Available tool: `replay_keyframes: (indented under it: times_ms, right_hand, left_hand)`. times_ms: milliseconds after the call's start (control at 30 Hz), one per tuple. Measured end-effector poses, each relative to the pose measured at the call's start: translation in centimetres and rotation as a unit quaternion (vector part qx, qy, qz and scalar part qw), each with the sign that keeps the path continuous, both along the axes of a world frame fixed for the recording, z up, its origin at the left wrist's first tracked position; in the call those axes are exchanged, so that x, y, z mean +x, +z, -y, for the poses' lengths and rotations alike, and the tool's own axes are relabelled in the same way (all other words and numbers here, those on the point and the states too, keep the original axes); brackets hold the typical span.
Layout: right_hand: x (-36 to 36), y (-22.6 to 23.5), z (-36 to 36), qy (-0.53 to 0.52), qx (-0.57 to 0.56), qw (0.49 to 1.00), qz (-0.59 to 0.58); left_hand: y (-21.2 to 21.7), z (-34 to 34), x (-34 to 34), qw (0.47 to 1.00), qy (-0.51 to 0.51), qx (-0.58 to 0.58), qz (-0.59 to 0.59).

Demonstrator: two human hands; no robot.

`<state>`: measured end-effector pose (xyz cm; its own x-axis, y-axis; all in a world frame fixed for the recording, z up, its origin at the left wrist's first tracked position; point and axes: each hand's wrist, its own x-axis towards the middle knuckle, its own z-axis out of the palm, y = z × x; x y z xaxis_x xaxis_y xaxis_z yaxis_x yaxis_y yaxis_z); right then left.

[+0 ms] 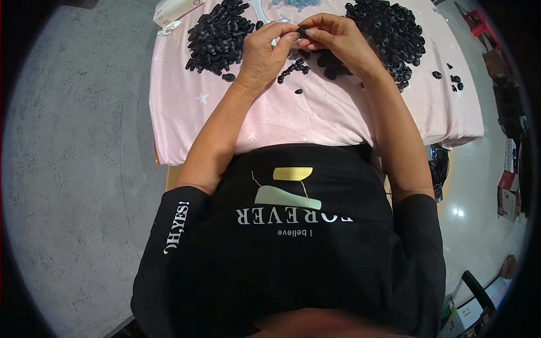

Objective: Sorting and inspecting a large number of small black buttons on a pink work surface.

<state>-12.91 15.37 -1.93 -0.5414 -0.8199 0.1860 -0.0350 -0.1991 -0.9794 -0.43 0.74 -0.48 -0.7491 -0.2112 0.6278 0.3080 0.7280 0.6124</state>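
Left hand (271, 49) and right hand (341, 44), fingertips nearly meeting, pinch one black part (302, 32) over the pink-draped desk (315, 121). Left heap (218, 40) beside left hand, right heap (394, 35) beside right; loose pieces (298, 66) between.

The left forearm (222, 129) and right forearm (399, 129) slant inward toward the far side, both bare. The left hand (268, 49) and right hand (344, 42) nearly meet, 2 thumbs drawn toward bent forefingers in a pinch.
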Motion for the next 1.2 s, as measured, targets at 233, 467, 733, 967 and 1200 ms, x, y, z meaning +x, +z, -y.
replay_keyframes:
  times_ms: [233,467,733,967,1200]
  right_hand:
    - [0.4,0.4,-0.2,-0.002,-0.006,1.000,-0.018]
    - [0.8,0.7,-0.2,0.005,0.008,0.998,-0.064]
    - [1.2,0.6,0.0,0.006,-0.004,1.000,-0.012]
    - [1.0,0.3,0.3,0.009,0.012,1.000,-0.025]
    - [-0.3,-1.1,0.6,-0.062,0.007,0.997,-0.040]
  left_hand:
    - [0.3,-0.1,0.1,1.000,-0.005,-0.008,-0.005]
    - [0.1,-0.1,0.0,1.000,0.003,-0.030,-0.009]
    - [-0.3,0.1,-0.4,1.000,-0.018,-0.005,0.003]
    - [-0.2,0.2,-0.4,0.997,0.025,-0.067,-0.017]
    - [-1.1,2.3,-0.5,0.993,0.094,-0.069,0.010]
